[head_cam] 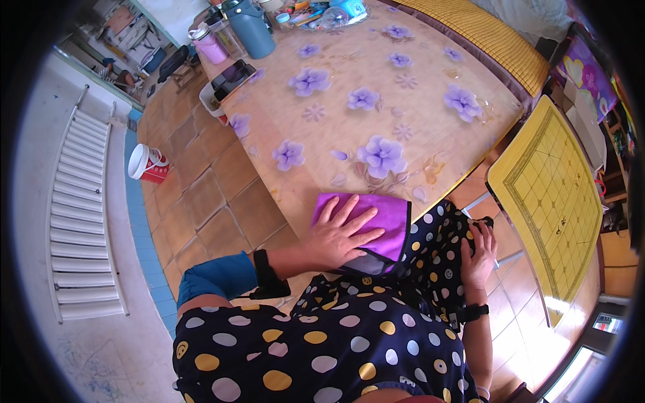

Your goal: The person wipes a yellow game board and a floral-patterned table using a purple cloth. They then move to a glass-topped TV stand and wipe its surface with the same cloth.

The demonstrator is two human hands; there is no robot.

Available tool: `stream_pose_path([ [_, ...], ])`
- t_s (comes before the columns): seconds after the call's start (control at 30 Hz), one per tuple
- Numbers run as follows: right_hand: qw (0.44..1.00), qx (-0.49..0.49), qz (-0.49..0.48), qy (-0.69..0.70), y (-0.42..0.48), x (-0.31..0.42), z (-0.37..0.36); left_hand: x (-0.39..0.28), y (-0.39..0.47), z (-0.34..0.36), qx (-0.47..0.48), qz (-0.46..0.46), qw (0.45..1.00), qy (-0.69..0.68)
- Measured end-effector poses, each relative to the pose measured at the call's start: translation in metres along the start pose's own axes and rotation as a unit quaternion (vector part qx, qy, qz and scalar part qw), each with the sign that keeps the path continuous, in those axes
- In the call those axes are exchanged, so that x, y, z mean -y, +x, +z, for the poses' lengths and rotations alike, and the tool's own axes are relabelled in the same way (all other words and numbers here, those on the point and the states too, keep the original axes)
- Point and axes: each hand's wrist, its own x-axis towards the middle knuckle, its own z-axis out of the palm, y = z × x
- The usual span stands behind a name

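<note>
My left hand [342, 234] lies palm down with fingers spread on a folded purple cloth [395, 214] with black edging. The cloth sits at the near corner of the table [347, 128], which has a purple flower pattern, and its lower part hangs past the edge. A greyish part of the cloth shows below my wrist. To the right, my right hand [479, 254] rests on the dark polka-dot fabric [428, 252] over my leg, fingers slightly apart, with nothing seen in it.
A black phone-like device [233, 79], a pink bottle [208, 45] and a blue-grey thermos jug [250, 30] stand at the table's left edge. A yellow folding board [546, 211] with a printed grid is at right. A red and white bucket [149, 163] stands on the tiled floor.
</note>
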Motion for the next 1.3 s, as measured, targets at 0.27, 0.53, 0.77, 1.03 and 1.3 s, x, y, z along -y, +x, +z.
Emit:
stream_pose_path([
  [0.27,1.000,0.003,0.011,-0.018,-0.001,-0.002,-0.001,0.132,0.004,-0.024,-0.013,-0.191,0.972,0.135],
  [0.53,1.000,0.000,0.011,0.020,0.008,0.001,0.001,0.339,0.023,-0.039,-0.029,-0.530,0.840,0.109],
  [0.77,0.999,-0.023,0.014,0.019,0.010,0.000,0.001,0.336,0.118,-0.038,-0.017,-0.619,0.783,0.056],
  [1.03,0.999,-0.025,0.022,0.024,0.006,-0.003,0.000,0.140,0.183,0.009,0.006,-0.285,0.950,0.130],
  [1.3,0.999,-0.030,0.025,0.025,-0.002,-0.008,-0.002,0.004,0.102,0.004,0.010,0.080,0.996,0.022],
])
